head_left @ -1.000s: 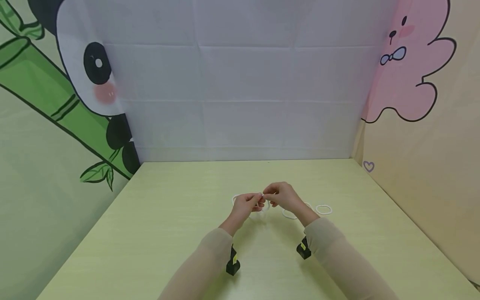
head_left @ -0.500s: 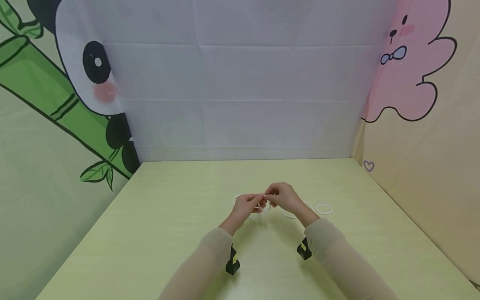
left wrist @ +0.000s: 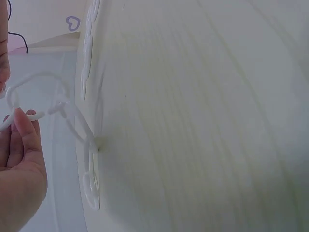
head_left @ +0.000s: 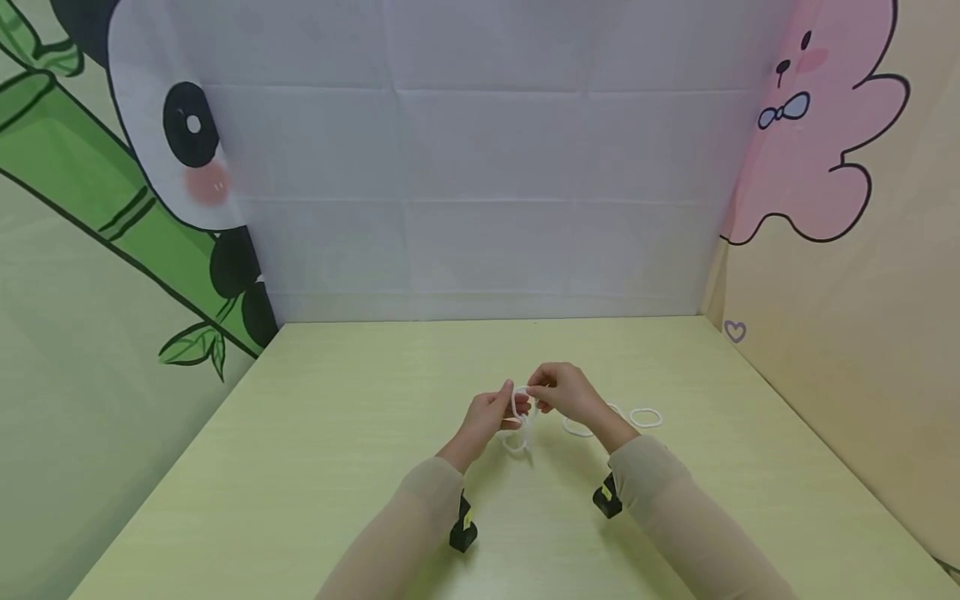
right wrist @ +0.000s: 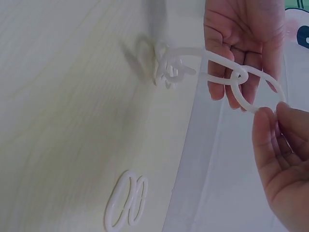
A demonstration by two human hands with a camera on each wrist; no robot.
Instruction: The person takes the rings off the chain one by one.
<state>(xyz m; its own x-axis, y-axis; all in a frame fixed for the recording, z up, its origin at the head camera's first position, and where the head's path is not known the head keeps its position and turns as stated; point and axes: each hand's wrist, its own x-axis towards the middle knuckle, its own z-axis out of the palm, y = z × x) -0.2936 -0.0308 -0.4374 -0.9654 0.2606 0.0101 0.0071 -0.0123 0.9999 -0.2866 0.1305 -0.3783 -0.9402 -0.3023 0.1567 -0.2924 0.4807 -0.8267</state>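
My right hand (head_left: 567, 392) pinches a white oval link (right wrist: 244, 100) between thumb and fingertips. Through that link passes a second white link (right wrist: 219, 59), which leads on to more joined links (left wrist: 91, 191) hanging down to the tabletop. My left hand (head_left: 483, 419) is just left of the right one, its thumb raised away from its loosely bent fingers. In the right wrist view its palm (right wrist: 246, 29) faces the links, which cross in front of the fingers. Only part of the right hand's fingers (left wrist: 4, 63) shows in the left wrist view.
Loose white links lie on the pale wooden table (head_left: 300, 500) right of the hands, one link (head_left: 646, 418) apart and another link (head_left: 576, 430) partly behind the right wrist. A white panel (head_left: 480, 208) stands along the back. Black cameras (head_left: 463, 533) sit under both wrists.
My left thumb and fingers were together at the link beside the right fingertips; now they have parted. The upper link shows upright between the hands, and the joined links hang lower.
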